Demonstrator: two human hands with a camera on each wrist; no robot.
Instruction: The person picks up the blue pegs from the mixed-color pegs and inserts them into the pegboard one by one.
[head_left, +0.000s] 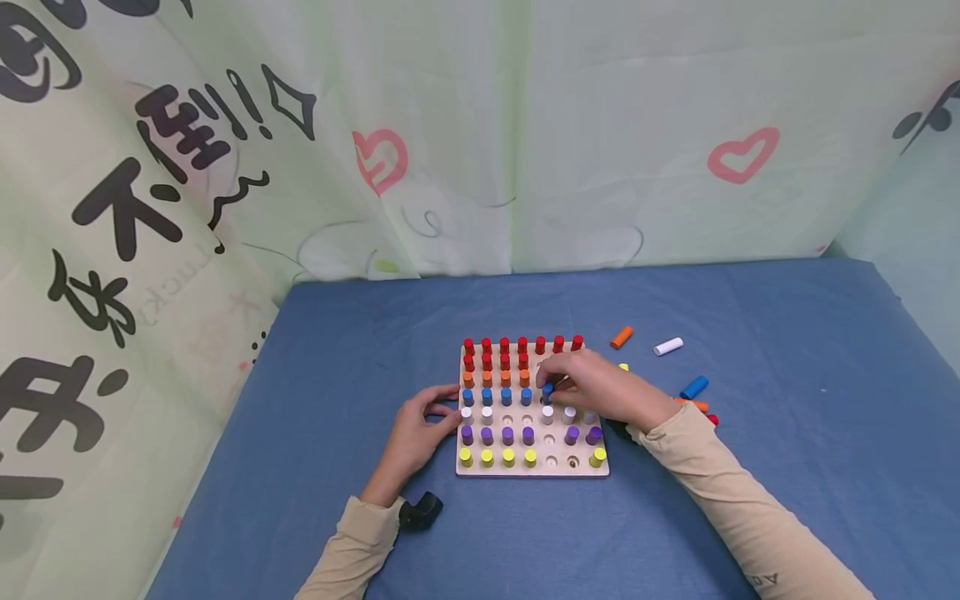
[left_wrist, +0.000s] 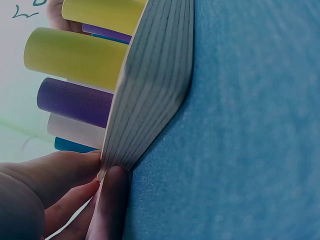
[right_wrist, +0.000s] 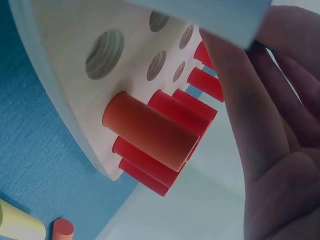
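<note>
- We see the right hand (head_left: 592, 385) pinching a blue peg (head_left: 547, 389) over the board (head_left: 532, 468), blue row.
- We see the left hand (head_left: 420, 429), fingers relaxed, touching the board's left edge.
- Loose pegs (head_left: 667, 346) lie right of the board.

Soft, even light fills the head view, bright on the pale curtain (head_left: 480, 125) behind the peg board (head_left: 532, 468) and leaving only faint shadows under the hands and along the board's near edge, with no glare on the blue worktop (head_left: 787, 467). Lines bow at the frame's edges, so the worktop's far edge behind the board curves. Both wrist views are dimmer and shot very close: fingers (left_wrist: 60, 175) beside the board blur, the palm (right_wrist: 280, 165) over it is dark and out of focus.
</note>
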